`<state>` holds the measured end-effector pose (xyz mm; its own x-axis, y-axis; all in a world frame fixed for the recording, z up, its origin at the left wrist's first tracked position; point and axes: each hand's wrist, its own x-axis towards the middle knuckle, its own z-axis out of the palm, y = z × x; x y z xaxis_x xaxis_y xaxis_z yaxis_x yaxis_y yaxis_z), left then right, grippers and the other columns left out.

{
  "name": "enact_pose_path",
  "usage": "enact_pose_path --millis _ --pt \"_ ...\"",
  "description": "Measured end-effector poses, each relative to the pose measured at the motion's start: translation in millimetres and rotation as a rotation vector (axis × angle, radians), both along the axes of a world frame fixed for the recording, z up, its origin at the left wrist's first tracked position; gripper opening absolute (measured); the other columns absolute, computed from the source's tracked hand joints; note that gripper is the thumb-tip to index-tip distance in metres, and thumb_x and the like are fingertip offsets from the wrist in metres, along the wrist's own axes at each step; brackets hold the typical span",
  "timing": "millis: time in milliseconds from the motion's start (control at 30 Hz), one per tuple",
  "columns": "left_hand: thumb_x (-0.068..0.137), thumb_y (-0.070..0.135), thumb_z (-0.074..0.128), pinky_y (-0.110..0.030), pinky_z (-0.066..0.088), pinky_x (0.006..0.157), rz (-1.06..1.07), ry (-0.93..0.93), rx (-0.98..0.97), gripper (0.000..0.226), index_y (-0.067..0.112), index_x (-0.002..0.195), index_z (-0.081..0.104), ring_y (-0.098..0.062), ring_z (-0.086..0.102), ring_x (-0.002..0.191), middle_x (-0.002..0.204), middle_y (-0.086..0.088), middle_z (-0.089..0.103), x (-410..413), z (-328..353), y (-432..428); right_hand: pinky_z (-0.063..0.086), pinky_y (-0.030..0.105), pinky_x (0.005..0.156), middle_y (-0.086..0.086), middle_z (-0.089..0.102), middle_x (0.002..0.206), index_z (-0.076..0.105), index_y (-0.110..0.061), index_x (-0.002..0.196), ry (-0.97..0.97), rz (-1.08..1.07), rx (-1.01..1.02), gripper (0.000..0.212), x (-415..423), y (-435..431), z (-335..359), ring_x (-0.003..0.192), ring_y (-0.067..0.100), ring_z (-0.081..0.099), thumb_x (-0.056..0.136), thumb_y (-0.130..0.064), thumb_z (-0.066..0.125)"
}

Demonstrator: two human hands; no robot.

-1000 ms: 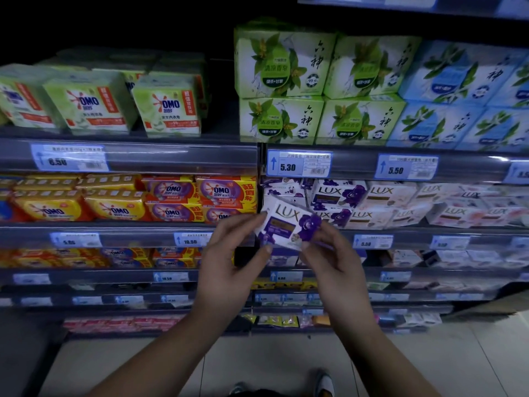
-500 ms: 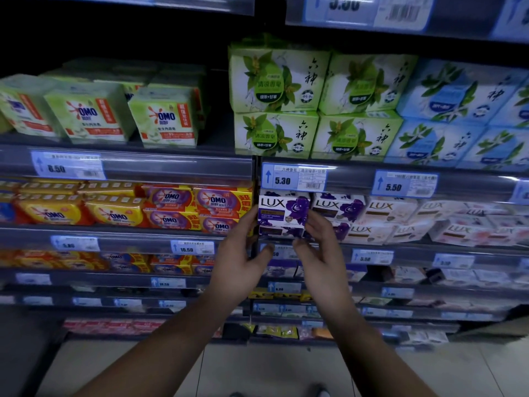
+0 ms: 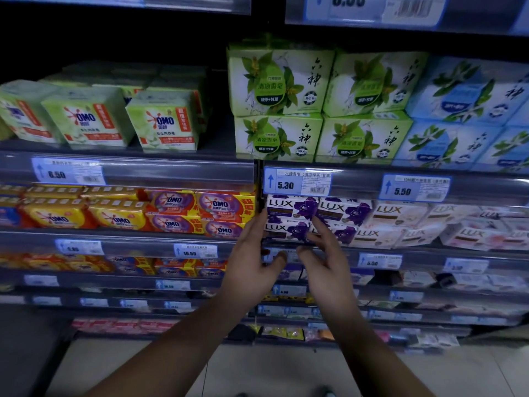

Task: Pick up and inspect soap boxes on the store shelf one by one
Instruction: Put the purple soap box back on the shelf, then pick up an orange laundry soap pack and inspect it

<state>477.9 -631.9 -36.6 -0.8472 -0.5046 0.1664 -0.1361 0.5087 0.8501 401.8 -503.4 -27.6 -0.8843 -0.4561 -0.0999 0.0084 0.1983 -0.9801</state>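
A purple-and-white LUX soap box (image 3: pixel 289 207) sits on top of another purple LUX box (image 3: pixel 286 230) at the left end of the LUX row, under the 5.30 price tag (image 3: pixel 297 183). My left hand (image 3: pixel 252 262) is just below and left of them, its fingertips reaching up along the boxes' left edge. My right hand (image 3: pixel 325 262) is below and right, fingertips at the lower box's right edge. Both thumbs hang apart in front of the shelf rail, holding nothing.
More purple LUX boxes (image 3: pixel 343 209) and pale pink ones (image 3: pixel 398 214) continue to the right. OMO soap packs (image 3: pixel 171 207) fill the shelf to the left. Green boxes (image 3: pixel 280 81) and blue boxes (image 3: pixel 469 90) stand on the shelf above. Lower shelves and the tiled floor (image 3: pixel 257 373) lie below.
The purple LUX box, held tilted in both hands a second ago, went up and back onto the shelf stack. Both hands have let go and dropped slightly below it.
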Motion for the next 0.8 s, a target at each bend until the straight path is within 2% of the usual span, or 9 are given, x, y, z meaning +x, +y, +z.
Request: enact_pose_path --millis 67,167,267,333,433,533,633,700,800 --pt "0.092 0.019 0.069 -0.015 0.04 0.101 -0.016 -0.009 0.012 0.082 0.043 0.151 0.016 0.002 0.041 0.129 0.136 0.043 0.024 0.6 0.6 -1.3 0.045 0.004 0.072 -0.01 0.055 0.131 0.042 -0.035 0.149 0.011 -0.021 0.005 0.055 2.1 -0.6 -0.4 0.102 -0.021 0.054 0.1 -0.014 0.057" --pt "0.092 0.018 0.067 -0.011 0.047 0.094 0.008 0.007 0.036 0.072 0.034 0.152 0.032 0.003 0.049 0.123 0.141 0.021 0.043 11.1 -0.4 -4.2 0.046 0.004 0.075 -0.006 0.061 0.123 0.056 -0.026 0.132 0.108 -0.079 -0.016 0.04 12.0 -1.7 -0.5 0.104 -0.016 0.056 0.097 -0.007 0.059" --pt "0.088 0.011 0.063 -0.035 0.058 0.089 0.174 0.143 0.112 0.054 0.027 0.137 0.049 -0.006 0.061 0.11 0.122 0.003 0.059 32.7 1.4 -16.0 0.049 0.017 0.081 -0.01 0.065 0.114 0.06 -0.027 0.123 0.156 0.052 0.015 0.033 24.6 -11.2 2.8 0.105 -0.006 0.06 0.096 -0.008 0.06" --pt "0.085 0.016 0.06 -0.046 0.056 0.09 0.325 0.213 0.104 0.052 0.022 0.135 0.047 -0.016 0.061 0.11 0.123 -0.004 0.056 42.3 0.5 -36.6 0.05 0.015 0.075 -0.012 0.064 0.116 0.052 -0.033 0.135 0.131 0.208 0.095 0.042 31.4 -24.6 9.1 0.099 -0.011 0.061 0.098 -0.014 0.06" --pt "0.089 0.028 0.061 -0.052 0.045 0.107 0.413 0.085 0.072 0.067 0.024 0.15 0.034 -0.024 0.047 0.135 0.148 -0.002 0.045 43.8 4.3 -69.3 0.048 0.009 0.064 -0.014 0.061 0.122 0.024 -0.042 0.154 0.066 0.317 0.164 0.068 35.5 -48.1 15.9 0.091 -0.012 0.063 0.1 -0.021 0.059" --pt "0.092 0.03 0.064 -0.051 0.038 0.115 0.346 -0.026 0.043 0.075 0.022 0.157 0.026 -0.023 0.037 0.145 0.158 0.0 0.038 37.4 10.6 -83.7 0.045 0.011 0.071 -0.025 0.057 0.115 0.008 -0.038 0.159 0.052 0.328 0.164 0.079 34.5 -64.6 21.5 0.101 -0.005 0.06 0.1 -0.022 0.058" --pt "0.093 0.028 0.064 -0.044 0.035 0.117 0.306 -0.093 0.07 0.075 0.019 0.157 0.027 -0.022 0.035 0.146 0.16 -0.001 0.037 35.2 13.2 -88.9 0.046 0.013 0.078 -0.038 0.048 0.109 0.014 -0.039 0.156 0.043 0.315 0.126 0.076 33.7 -72.0 23.6 0.107 -0.005 0.058 0.1 -0.014 0.058" --pt "0.091 0.032 0.065 -0.043 0.041 0.112 0.292 -0.09 0.084 0.07 0.022 0.154 0.035 -0.021 0.044 0.139 0.153 0.001 0.046 37.7 15.3 -91.1 0.046 0.012 0.081 -0.03 0.051 0.123 0.021 -0.04 0.155 0.064 0.313 0.112 0.072 35.2 -73.7 23.7 0.11 -0.006 0.057 0.099 -0.012 0.058" --pt "0.094 0.026 0.067 -0.023 0.043 0.095 0.289 -0.013 0.192 0.062 0.021 0.15 0.042 -0.004 0.054 0.118 0.133 0.019 0.054 47.7 21.5 -86.3 0.048 0.013 0.081 -0.02 0.047 0.139 0.029 -0.036 0.154 0.043 0.279 0.077 0.066 37.4 -70.4 23.4 0.12 -0.004 0.053 0.099 -0.013 0.058"
